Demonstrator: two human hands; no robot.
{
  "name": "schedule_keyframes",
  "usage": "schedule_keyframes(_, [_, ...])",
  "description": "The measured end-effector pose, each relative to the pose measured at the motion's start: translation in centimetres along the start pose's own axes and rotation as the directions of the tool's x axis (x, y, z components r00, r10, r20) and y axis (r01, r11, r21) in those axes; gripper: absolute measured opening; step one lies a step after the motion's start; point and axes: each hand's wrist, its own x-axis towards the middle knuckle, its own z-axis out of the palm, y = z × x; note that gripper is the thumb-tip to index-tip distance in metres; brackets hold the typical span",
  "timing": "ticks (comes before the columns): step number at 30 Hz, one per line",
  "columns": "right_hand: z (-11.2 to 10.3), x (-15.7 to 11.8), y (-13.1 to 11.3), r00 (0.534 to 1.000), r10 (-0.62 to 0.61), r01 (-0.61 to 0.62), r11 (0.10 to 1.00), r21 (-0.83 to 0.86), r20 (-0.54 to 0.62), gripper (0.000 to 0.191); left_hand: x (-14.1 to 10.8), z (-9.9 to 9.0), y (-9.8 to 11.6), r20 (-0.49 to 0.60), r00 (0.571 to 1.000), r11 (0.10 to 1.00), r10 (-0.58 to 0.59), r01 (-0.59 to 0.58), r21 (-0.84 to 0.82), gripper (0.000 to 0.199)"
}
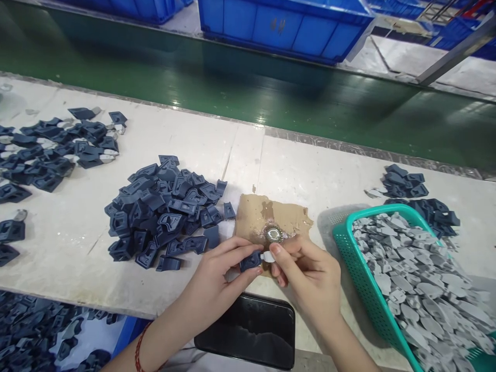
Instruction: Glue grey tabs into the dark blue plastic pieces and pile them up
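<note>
Near the middle of the table, my left hand (222, 271) pinches a dark blue plastic part (250, 261) between thumb and fingers. My right hand (310, 271) grips a small light grey piece (267, 257), whose end touches the right side of the blue part. Both hands are over the lower edge of a brown cardboard piece (248, 217), which bears a small round dish of shiny liquid (274, 234). A large pile of blue parts (166, 206) lies left of my hands. The teal basket (346, 258) at the right holds many grey pieces (422, 294).
A black phone (251, 330) lies below my hands. Blue parts with grey pieces (58, 144) lie at the far left, more blue parts (405, 183) behind the basket. Beyond the table runs a green belt (194, 82), with blue crates (287, 26) behind.
</note>
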Motion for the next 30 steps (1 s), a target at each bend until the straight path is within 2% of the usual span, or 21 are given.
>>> schedule_keyframes(5, [0.0,-0.1,0.3,1.0,0.005,-0.004,0.998,-0.055,0.03,0.031,0.2,-0.1,0.3,0.015,1.0,1.0,-0.018,0.018,-0.008,0.028])
schedule_keyframes(11, [0.1,0.1,-0.1,0.997,-0.046,0.054,0.99,-0.132,0.062,0.033,0.3,-0.2,0.4,0.01,1.0,1.0,0.026,-0.026,-0.013,0.023])
schedule_keyframes(17, [0.2,-0.1,0.1,0.991,-0.034,0.052,0.988,-0.143,0.126,0.032,0.0,-0.2,0.3,0.051,0.997,0.998,0.06,-0.062,0.033,0.019])
schedule_keyframes(21, [0.2,0.1,0.1,0.989,-0.081,0.113,0.956,-0.272,0.125,0.035,0.0,-0.3,0.5,0.051,0.997,0.995,0.062,-0.065,0.071,0.021])
schedule_keyframes(23, [0.1,0.4,-0.1,0.977,-0.17,0.206,0.913,-0.353,0.131,0.034,0.0,-0.4,0.6,0.049,0.996,0.994,0.071,-0.075,0.074,0.021])
schedule_keyframes(25, [0.0,0.7,-0.4,0.941,-0.289,0.339,0.835,-0.434,0.178,0.029,0.0,-0.4,0.7,0.058,0.996,0.995,0.073,-0.077,0.068,0.02])
schedule_keyframes(27, [-0.2,1.1,-0.6,0.883,-0.391,0.47,0.706,-0.531,0.261,0.028,0.0,-0.4,0.7,0.059,0.996,0.995,0.064,-0.068,0.075,0.021])
schedule_keyframes(30, [-0.4,1.4,-0.8,0.811,-0.446,0.58,0.52,-0.628,0.38,0.033,-0.1,-0.4,0.5,0.047,0.997,0.992,0.068,-0.073,0.107,0.021])
